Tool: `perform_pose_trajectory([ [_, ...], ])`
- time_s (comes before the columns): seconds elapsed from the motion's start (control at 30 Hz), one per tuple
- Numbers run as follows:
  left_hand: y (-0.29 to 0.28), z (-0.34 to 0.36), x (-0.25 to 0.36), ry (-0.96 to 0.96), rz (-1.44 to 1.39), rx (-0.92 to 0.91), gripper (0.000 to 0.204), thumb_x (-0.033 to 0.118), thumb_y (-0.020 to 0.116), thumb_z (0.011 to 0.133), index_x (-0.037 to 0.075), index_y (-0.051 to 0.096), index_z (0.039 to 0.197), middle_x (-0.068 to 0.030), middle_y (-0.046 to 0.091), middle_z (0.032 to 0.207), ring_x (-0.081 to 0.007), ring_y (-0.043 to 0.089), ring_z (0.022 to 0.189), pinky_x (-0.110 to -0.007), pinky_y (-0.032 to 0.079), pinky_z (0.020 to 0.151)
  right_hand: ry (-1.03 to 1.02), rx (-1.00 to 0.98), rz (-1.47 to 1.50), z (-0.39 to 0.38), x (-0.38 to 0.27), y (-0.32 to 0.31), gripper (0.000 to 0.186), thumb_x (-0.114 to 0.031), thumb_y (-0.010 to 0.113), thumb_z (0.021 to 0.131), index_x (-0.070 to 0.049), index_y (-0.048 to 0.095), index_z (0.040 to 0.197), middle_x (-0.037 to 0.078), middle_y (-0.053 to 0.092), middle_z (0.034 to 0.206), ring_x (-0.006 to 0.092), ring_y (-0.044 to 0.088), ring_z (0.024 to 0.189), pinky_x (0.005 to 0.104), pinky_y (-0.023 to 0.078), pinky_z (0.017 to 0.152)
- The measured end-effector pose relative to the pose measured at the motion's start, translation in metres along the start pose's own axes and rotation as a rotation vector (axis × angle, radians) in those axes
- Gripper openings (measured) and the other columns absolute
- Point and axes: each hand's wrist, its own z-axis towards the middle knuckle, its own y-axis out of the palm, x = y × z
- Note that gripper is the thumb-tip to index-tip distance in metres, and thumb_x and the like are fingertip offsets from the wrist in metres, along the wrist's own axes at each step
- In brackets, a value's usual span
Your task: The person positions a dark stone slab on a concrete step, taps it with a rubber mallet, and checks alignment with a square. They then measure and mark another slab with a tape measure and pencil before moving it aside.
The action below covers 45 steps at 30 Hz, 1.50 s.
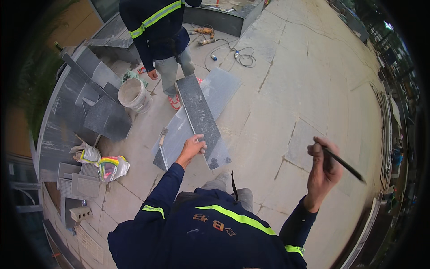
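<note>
My left hand [192, 149] is at the left edge of a dark grey stone slab [199, 110], its fingers curled. Whether it grips the edge or something small I cannot make out. That narrow slab lies crosswise over a wider, lighter grey slab [224, 87]. Out to the right, my right hand [323, 172] is raised over the paving and closed round a thin black pencil-like stick [346, 166]. The stick points down and to the right. A trowel-like tool with a pale handle [162, 138] lies on the lighter slab's left part.
Beyond the slabs stands another person [165, 40], one hand hanging down. A whitish bucket [134, 95], stacked dark slabs [107, 117] and a colourful bag [113, 168] are on the left. Orange power tools [205, 31] and a coiled cable [245, 58] lie farther back on the paving [291, 85].
</note>
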Motion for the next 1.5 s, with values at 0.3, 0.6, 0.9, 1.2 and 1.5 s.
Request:
perform_pose_trajectory([
  [0.3, 0.090, 0.108, 0.200, 0.477, 0.069, 0.280, 0.061, 0.013, 0.071, 0.100, -0.002, 0.053, 0.157, -0.0101, 0.079, 0.098, -0.0129, 0.070, 0.073, -0.029, 0.058, 0.069, 0.716, -0.474, -0.701, -0.224, 0.370, -0.093, 0.030, -0.028, 0.061, 0.111, 0.001, 0.069, 0.106, 0.024, 0.073, 0.096, 0.0446, 0.068, 0.090, 0.0543, 0.051, 0.080],
  [0.6, 0.237, 0.178, 0.301, 0.391, -0.038, 0.504, 0.065, 0.010, 0.067, 0.096, 0.000, 0.053, 0.159, -0.0128, 0.081, 0.094, -0.0171, 0.074, 0.069, -0.033, 0.059, 0.067, 1.318, -0.897, 0.175, -0.141, 0.535, -0.228, 0.026, -0.033, 0.051, 0.115, -0.009, 0.061, 0.114, 0.006, 0.064, 0.078, 0.0147, 0.060, 0.072, 0.0333, 0.048, 0.066],
  [0.9, 0.373, 0.189, 0.235, 0.250, 0.168, 0.164, 0.050, 0.013, 0.068, 0.101, -0.001, 0.062, 0.149, -0.0088, 0.078, 0.101, -0.0133, 0.071, 0.079, -0.030, 0.059, 0.075, 1.149, -0.715, 0.026, -0.086, 0.588, -0.239, 0.029, -0.027, 0.055, 0.112, -0.002, 0.062, 0.099, 0.009, 0.069, 0.087, 0.0198, 0.064, 0.079, 0.0369, 0.053, 0.073],
  [1.2, 0.442, 0.114, 0.092, -0.040, 0.008, 0.055, 0.041, 0.018, 0.070, 0.099, 0.002, 0.073, 0.136, -0.0115, 0.082, 0.095, -0.0191, 0.076, 0.076, -0.034, 0.060, 0.076, 1.108, -0.624, 0.000, 0.126, 0.569, -0.258, 0.026, -0.028, 0.064, 0.113, -0.004, 0.072, 0.113, 0.003, 0.074, 0.102, 0.0143, 0.070, 0.094, 0.0287, 0.056, 0.088],
  [1.5, 0.428, 0.120, 0.029, -0.132, -0.552, -0.020, 0.046, 0.041, 0.060, 0.116, 0.011, 0.061, 0.150, -0.0128, 0.067, 0.137, -0.0227, 0.067, 0.122, -0.045, 0.065, 0.091, 1.156, -0.806, 0.502, -0.003, 0.434, 0.043, 0.034, -0.030, 0.050, 0.119, -0.006, 0.062, 0.139, 0.006, 0.068, 0.123, 0.0167, 0.067, 0.113, 0.0311, 0.056, 0.093],
])
